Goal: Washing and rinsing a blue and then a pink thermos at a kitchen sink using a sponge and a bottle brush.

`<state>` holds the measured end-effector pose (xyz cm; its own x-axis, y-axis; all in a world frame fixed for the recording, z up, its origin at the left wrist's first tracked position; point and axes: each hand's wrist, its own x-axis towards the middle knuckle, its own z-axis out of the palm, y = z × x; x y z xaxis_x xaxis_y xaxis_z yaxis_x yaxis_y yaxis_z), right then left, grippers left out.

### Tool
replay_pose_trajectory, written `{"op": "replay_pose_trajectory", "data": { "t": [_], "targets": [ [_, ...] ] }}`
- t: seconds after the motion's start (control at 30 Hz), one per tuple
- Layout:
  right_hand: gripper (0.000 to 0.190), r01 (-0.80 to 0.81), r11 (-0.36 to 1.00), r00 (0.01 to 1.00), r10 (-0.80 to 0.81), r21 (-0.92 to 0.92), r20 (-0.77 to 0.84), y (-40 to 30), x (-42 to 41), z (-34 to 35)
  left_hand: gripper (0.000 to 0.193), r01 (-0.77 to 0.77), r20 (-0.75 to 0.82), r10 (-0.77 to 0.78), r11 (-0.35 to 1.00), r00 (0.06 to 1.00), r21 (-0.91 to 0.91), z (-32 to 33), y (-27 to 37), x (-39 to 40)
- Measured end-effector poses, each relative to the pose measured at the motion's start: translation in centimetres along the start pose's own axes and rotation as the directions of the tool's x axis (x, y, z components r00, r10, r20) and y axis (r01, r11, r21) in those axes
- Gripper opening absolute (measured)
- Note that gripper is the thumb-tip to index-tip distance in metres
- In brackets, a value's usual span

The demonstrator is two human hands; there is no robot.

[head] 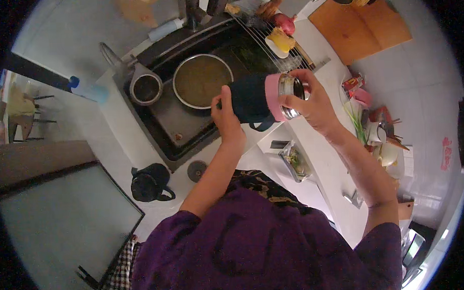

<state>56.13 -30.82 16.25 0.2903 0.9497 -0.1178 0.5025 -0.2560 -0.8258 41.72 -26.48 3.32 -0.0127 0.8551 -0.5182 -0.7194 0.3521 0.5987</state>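
A vacuum flask (249,98) in a black sleeve with a pink band lies sideways between my hands, above the front right part of the dark sink (185,125). My left hand (227,116) holds its base end. With thumb and fingers, my right hand (311,100) grips the bare steel neck at the other end. The flask's mouth is uncovered and faces right; a dark strap hangs below. Behind it, a round metal basin (203,79) of cloudy liquid stands in the sink. A small handled strainer or pan (146,88) is left of the basin.
A black strapped object (151,182) and a round metal disc (197,171) lie on the near counter. A wire rack (259,36) spans the sink's right side, near a red onion (284,23). Packed food (295,162) sits lower right. The faucet (192,12) rises behind.
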Motion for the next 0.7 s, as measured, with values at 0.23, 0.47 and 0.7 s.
{"op": "replay_pose_trajectory", "data": {
  "t": [0.23,0.47,0.7],
  "targets": [
    [0.062,-0.118,0.991,0.993,0.117,0.068,0.015,-1.1,0.2,0.1,0.028,0.225,-0.046,-0.223,0.973,0.974,0.053,0.8,3.7,1.8],
    [0.065,-0.052,0.999,0.998,0.052,0.005,-0.034,-1.7,0.0,0.0,0.034,0.528,0.316,-0.508,0.849,0.801,0.026,-1.5,2.3,6.3],
    [0.068,0.591,0.726,0.803,-0.488,-0.352,0.341,-3.9,-0.4,-2.5,0.045,0.69,0.399,-0.688,0.704,0.606,0.166,0.6,5.5,4.3]
  ]
}}
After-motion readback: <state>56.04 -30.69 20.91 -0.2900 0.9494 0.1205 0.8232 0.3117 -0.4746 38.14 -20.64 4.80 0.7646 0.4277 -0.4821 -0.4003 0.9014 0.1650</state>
